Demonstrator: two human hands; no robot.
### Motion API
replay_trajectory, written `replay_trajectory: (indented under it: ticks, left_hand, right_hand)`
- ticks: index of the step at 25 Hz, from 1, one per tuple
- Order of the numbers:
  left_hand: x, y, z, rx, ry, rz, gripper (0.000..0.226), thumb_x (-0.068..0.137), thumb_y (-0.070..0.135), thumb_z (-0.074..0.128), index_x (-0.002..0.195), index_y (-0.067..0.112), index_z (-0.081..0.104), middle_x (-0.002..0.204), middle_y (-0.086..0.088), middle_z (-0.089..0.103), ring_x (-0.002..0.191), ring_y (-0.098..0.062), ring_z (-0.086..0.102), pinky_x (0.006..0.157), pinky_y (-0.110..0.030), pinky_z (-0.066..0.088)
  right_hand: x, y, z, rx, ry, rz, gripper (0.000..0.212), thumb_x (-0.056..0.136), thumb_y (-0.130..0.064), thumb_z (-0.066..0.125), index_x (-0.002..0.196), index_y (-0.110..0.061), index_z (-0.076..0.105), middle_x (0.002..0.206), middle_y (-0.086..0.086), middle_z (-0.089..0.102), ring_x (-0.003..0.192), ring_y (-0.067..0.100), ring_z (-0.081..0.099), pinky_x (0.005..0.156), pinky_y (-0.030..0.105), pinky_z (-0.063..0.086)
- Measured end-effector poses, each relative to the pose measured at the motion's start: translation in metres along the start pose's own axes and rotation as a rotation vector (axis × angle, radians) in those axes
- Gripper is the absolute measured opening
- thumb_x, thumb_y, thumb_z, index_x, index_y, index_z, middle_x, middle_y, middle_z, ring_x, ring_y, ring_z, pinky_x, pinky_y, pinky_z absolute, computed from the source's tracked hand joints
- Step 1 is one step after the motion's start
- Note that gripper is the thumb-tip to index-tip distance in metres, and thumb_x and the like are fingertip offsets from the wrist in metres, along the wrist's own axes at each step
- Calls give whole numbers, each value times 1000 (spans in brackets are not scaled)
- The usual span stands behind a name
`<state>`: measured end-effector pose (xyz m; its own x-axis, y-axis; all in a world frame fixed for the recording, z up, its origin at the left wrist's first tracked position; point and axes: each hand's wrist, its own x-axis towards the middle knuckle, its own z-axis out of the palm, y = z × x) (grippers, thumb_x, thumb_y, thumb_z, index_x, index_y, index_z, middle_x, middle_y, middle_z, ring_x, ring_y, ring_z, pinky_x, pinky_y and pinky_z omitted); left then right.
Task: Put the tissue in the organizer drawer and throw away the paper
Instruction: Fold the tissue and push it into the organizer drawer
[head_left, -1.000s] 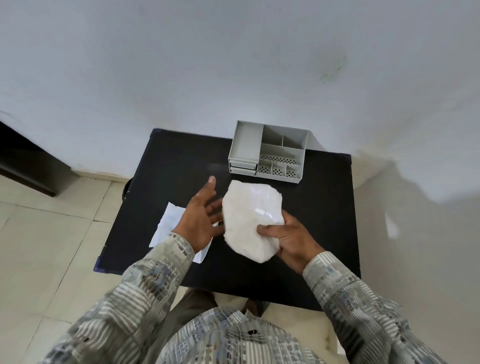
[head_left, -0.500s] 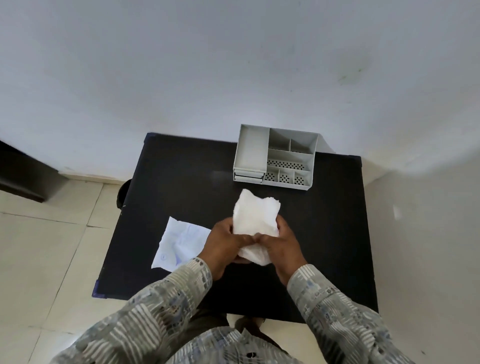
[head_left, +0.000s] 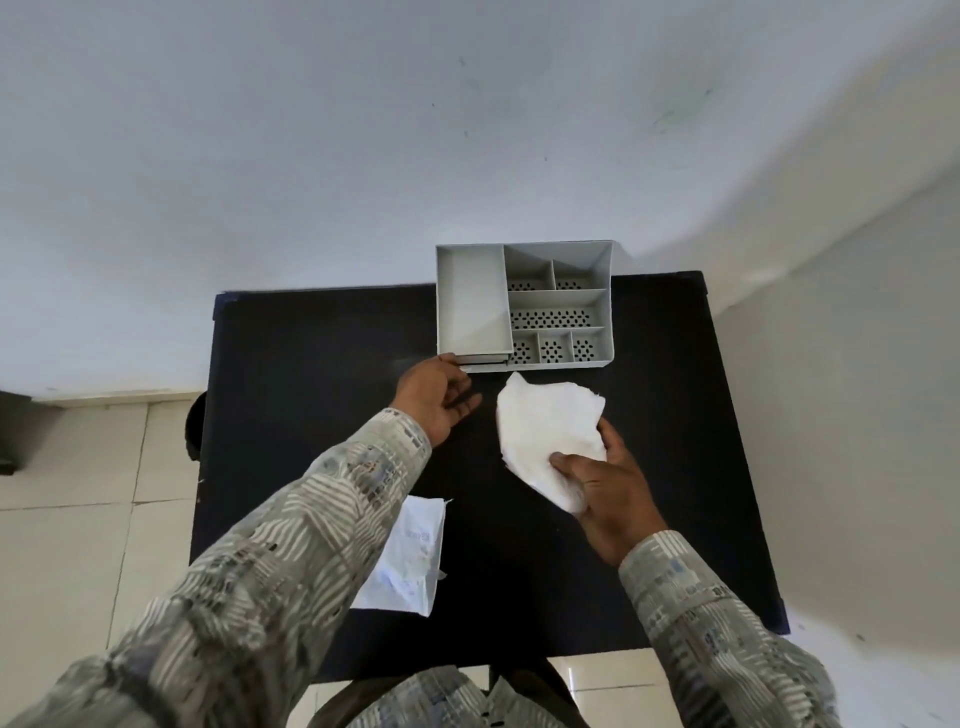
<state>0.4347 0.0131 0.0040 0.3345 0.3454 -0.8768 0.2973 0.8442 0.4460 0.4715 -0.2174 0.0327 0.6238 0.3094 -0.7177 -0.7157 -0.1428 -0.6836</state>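
While our right hand (head_left: 610, 491) grips the tissue (head_left: 548, 434) near the middle of the table (head_left: 322, 364), thumb pressed across its lower fold and the other fingers hidden behind it, the soft white wad bulges upward in a crumpled, rounded shape with a ragged top edge. It is held just below the organizer (head_left: 524, 306), toward 6 o'clock of it, and apart from it. We see a pale grey box of smooth plastic, square-cornered, split into one long plain bay at the left and several small bays with perforated floors at the right. At its lower left corner a thin drawer (head_left: 483, 364) front shows beneath the long bay. Our left hand (head_left: 434, 402) lies at 8 o'clock of the organizer, fingers loosely curled and slightly apart, fingertips at the drawer's edge; we cannot tell whether they touch it. At 7 o'clock of the tissue, a flat, creased paper (head_left: 410, 558) lies on the matte black table, partly under our patterned left sleeve (head_left: 291, 545).
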Motion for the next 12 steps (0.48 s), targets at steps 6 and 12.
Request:
replay_trajectory:
  ticks: [6, 12]
  left_hand:
    - [7, -18, -1, -165, -82, -56, 22, 98, -3, 50, 102, 9, 67, 89, -6, 70, 83, -20, 67, 77, -42, 59]
    - [-5, -68, -23, -97, -26, -116, 24, 92, 16, 67, 115, 10, 70, 93, -7, 72, 77, -21, 69, 67, -37, 63]
  right_hand:
    - [10, 1, 4, 34, 7, 7, 63, 88, 10, 69, 136, -30, 61, 128, 3, 75, 115, 25, 73, 75, 36, 64]
    - [12, 7, 1, 19, -20, -20, 64, 88, 12, 67, 140, -25, 60, 131, 4, 75, 122, 27, 70, 94, 45, 61]
